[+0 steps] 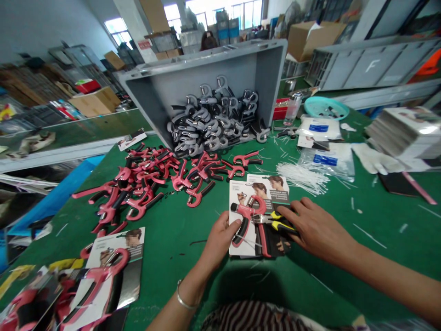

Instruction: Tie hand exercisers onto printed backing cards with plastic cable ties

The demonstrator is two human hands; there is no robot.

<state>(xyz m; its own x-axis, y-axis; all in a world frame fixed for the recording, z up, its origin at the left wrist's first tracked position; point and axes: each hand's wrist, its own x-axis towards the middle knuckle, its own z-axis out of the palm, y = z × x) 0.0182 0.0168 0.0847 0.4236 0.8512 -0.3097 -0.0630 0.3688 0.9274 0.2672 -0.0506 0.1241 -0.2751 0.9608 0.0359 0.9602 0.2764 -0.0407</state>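
Note:
In front of me lies a pink and black hand grip strengthener (pixel 245 212) on a printed backing card (pixel 236 189), with another card partly under it. My left hand (pixel 217 236) pinches the card's left edge, its thumb by the strengthener's black handle. My right hand (pixel 315 225) is wrapped round yellow-and-black cutting pliers (pixel 279 222). Their metal jaws are at the strengthener's middle, between its handles; whether they touch it I cannot tell. A thin white cable tie (pixel 248 242) sticks out across the card below the jaws.
Loose pink strengtheners (pixel 148 177) lie heaped at the left, carded ones (pixel 106 276) at lower left. A tipped grey crate (pixel 206 59) holds grey strengtheners. To the right are white cable ties (pixel 303 178), plastic bags (pixel 330 161), a glove (pixel 374 158) and stacked cards (pixel 403 135).

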